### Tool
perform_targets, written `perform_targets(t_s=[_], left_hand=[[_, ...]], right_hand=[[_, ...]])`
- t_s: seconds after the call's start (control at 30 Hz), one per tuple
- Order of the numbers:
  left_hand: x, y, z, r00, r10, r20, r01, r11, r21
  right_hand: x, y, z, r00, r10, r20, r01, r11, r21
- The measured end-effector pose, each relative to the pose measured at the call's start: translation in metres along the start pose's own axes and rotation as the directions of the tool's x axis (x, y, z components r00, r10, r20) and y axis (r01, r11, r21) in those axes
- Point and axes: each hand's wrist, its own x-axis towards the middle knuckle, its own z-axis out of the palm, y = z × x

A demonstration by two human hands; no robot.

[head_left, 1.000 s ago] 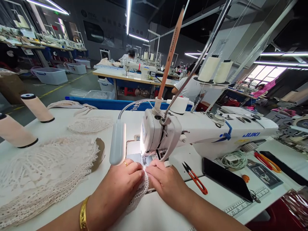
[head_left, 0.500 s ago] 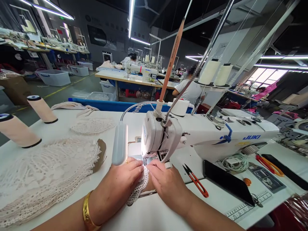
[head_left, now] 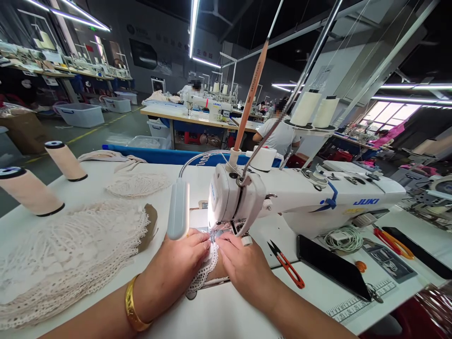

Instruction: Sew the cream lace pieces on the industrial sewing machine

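Note:
Under the needle of a white sewing machine (head_left: 300,183) lies a white scalloped lace piece (head_left: 206,270) with eyelet edging. My left hand (head_left: 178,263), with a gold bangle at the wrist, presses the lace with its fingers held together. From the other side, my right hand (head_left: 245,268) pinches the edge of the work close to the presser foot; its fingertips are partly hidden. Brown material (head_left: 221,270) shows between the hands. A lit grey lamp (head_left: 178,212) hangs just above my left fingers. The stitching point is mostly covered by fingers and machine head.
Stacked lace pieces (head_left: 70,254) lie at left, near two peach thread cones (head_left: 30,190). Thread snips (head_left: 287,266), a black phone (head_left: 334,266), coiled cable (head_left: 342,238) and orange-handled scissors (head_left: 395,242) lie at right. A person in white (head_left: 275,132) sits beyond the machine.
The view has shifted slightly. Both hands keep their places beside the needle, and the lace between them has moved a little toward the machine.

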Motion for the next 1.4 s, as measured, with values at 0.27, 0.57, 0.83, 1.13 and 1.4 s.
perform_targets(t_s=[0.27,0.57,0.83,1.13,1.4], left_hand=[[-0.007,0.015,-0.025,0.995,-0.073,0.062,0.077,0.994,-0.074],[-0.003,0.020,-0.023,0.998,0.024,-0.062,-0.035,0.984,-0.175],[0.005,-0.006,-0.013,0.952,-0.217,0.216,0.288,0.876,-0.387],[0.009,-0.012,-0.013,0.940,-0.217,0.264,0.317,0.844,-0.432],[0.006,-0.007,-0.008,0.976,-0.196,0.093,0.217,0.897,-0.386]], right_hand=[[-0.003,0.000,-0.010,0.999,-0.026,-0.036,0.029,0.995,0.098],[-0.004,0.001,-0.014,0.994,-0.090,0.060,0.075,0.972,0.222],[0.010,0.001,-0.011,0.977,0.184,0.108,-0.213,0.851,0.480],[0.015,0.000,-0.015,0.933,0.291,0.213,-0.360,0.727,0.585],[0.007,-0.005,-0.009,0.970,0.242,0.006,-0.209,0.824,0.527]])
